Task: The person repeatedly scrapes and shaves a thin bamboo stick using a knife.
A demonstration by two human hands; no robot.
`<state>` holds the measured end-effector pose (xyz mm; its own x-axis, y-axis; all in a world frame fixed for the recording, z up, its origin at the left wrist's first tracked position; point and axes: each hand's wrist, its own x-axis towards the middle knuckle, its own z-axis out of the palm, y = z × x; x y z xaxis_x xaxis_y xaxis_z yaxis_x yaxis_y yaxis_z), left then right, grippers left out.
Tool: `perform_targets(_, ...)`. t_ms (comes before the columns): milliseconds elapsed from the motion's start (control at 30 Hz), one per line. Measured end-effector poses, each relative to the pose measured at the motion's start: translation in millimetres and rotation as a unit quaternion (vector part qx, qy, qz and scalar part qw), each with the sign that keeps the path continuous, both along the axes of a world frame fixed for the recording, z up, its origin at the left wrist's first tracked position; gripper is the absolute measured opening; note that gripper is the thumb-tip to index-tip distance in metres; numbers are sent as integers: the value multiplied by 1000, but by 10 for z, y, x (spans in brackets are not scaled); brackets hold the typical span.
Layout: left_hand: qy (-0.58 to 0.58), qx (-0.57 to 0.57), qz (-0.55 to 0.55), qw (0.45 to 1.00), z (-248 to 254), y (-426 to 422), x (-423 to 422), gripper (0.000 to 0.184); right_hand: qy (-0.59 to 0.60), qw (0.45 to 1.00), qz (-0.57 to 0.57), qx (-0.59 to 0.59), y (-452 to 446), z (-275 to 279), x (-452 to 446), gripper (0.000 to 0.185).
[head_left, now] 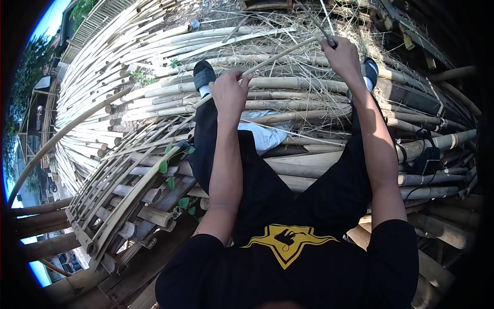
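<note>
My left hand point(229, 95) is closed around a thin bamboo strip point(280, 55), with the strip's near end sticking out below the palm. From there the strip slants up and right to my right hand point(339, 55). That hand grips the dark handle of a knife point(315, 19), its long narrow blade pointing up and away to the left. Where the strip's far end meets the knife, the two seem to touch; whether the blade cuts into it I cannot tell. Pale curled shavings point(314, 74) lie beneath both hands.
Long bamboo poles point(309, 83) lie crosswise under my feet. A white plastic sheet point(265, 138) rests between my legs. Left of me is a split-bamboo lattice point(128, 188) with green leaves. Stacked poles point(110, 62) fill the far left. A black pouch point(428, 160) sits at right.
</note>
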<state>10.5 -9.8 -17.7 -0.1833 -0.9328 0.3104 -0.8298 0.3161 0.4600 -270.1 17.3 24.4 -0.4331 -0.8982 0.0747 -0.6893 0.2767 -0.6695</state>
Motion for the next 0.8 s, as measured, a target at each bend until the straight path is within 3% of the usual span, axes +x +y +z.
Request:
perform_targets(33, 0, 1, 2, 1000, 63, 14, 21, 26, 84, 996, 14, -41, 29, 20, 47, 47)
perform_targets(133, -21, -17, 1, 1000, 167, 13, 61, 29, 163, 968, 104, -161, -37, -196, -16, 44)
perform_targets(233, -23, 31, -25, 999, 214, -50, 157, 42, 193, 953, 180, -146, 17, -137, -49, 38)
perform_targets(300, -29, 46, -21, 998, 238, -85, 219, 43, 124, 964, 193, 135, 82, 8, -17, 42)
perform_targets(367, -68, 16, -14, 998, 211, -122, 287, 44, 158, 951, 216, 155, 71, -58, -62, 36)
perform_targets(433, -110, 79, 6, 991, 286, -124, 277, 44, 125, 934, 302, 148, 86, -59, -80, 30)
perform_targets(500, -42, -167, 5, 985, 273, -76, 230, 44, 121, 927, 320, 151, 64, -67, -80, 27)
perform_targets(533, -42, -168, 4, 985, 327, -56, 183, 44, 94, 935, 314, 132, 61, -70, -67, 26)
perform_targets(600, -1, -327, 82, 941, 448, -8, 57, 42, 65, 943, 307, 113, 55, -94, -23, 25)
perform_targets(633, 0, -328, 81, 941, 432, -6, 12, 42, -5, 960, 265, 94, 33, -102, 8, 26)
perform_targets(700, 183, -199, 30, 962, 352, -10, -60, 38, -75, 969, 223, 75, 11, -86, 114, 27)
perform_targets(767, 281, -4, -88, 956, 272, -2, -147, 31, -379, 916, 125, 53, 15, -53, 265, 25)
perform_targets(800, 321, 137, -107, 931, 200, 7, -212, 37, -467, 871, 148, 40, -10, -118, 276, 26)
